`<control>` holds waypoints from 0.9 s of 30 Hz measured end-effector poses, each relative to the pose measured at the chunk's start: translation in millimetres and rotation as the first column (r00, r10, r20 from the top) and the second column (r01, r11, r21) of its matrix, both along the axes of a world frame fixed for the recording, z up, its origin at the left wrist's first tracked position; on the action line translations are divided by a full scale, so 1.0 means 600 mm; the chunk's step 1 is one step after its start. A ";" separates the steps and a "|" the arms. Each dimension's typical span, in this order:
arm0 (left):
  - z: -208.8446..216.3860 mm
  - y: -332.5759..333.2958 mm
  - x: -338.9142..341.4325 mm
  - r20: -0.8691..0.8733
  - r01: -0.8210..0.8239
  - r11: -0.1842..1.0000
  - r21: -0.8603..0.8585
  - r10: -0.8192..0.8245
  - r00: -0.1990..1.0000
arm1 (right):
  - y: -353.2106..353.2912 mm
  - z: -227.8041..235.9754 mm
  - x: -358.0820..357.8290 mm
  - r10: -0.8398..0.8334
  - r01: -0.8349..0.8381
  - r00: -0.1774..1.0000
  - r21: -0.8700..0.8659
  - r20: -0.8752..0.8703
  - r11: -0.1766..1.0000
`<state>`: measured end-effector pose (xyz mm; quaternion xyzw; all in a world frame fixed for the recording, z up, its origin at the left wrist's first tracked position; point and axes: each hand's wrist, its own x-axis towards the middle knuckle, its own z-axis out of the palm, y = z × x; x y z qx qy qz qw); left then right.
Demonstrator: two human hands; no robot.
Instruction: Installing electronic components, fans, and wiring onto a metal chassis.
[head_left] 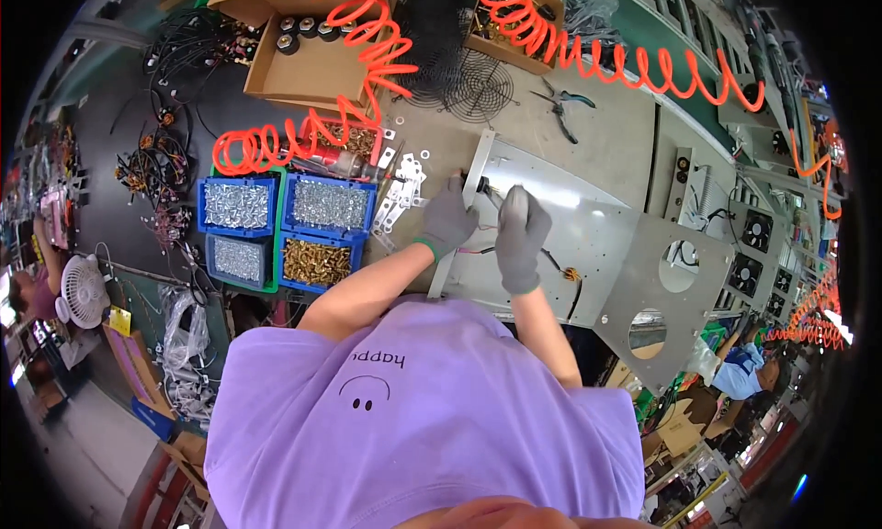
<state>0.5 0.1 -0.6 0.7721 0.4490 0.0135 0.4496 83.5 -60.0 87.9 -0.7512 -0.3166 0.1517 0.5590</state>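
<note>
Wearer's got a purple short-sleeve tee (478, 423) with a black smiley doodle (369, 404) and small lettering (378, 359), plus grey gloves (523, 240), the left one green-edged.

Pretty sure we've got a factory assembly floor here: coiled orange air hoses (262, 152) around the workbench (625, 139), blue bins (237, 231) full of loose screws (317, 263), tangled wire harnesses (152, 168), a sheet-metal panel (632, 281) with round cutouts, axial fans (745, 275), plus other people (738, 375) off both sides.
</note>
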 end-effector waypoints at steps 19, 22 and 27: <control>-0.003 0.000 0.003 0.004 0.035 0.999 -0.025 -0.035 0.999 | 0.136 0.031 0.165 -0.213 0.080 0.862 -0.292 -0.459 0.953; 0.000 0.002 -0.001 -0.022 0.038 0.998 -0.051 -0.039 0.999 | 0.097 0.023 0.118 -0.166 0.126 0.884 -0.120 -0.436 0.985; 0.011 0.002 -0.001 0.016 0.045 0.999 -0.014 -0.045 0.999 | 0.007 0.036 -0.016 -0.124 0.115 0.983 -0.068 -0.135 0.991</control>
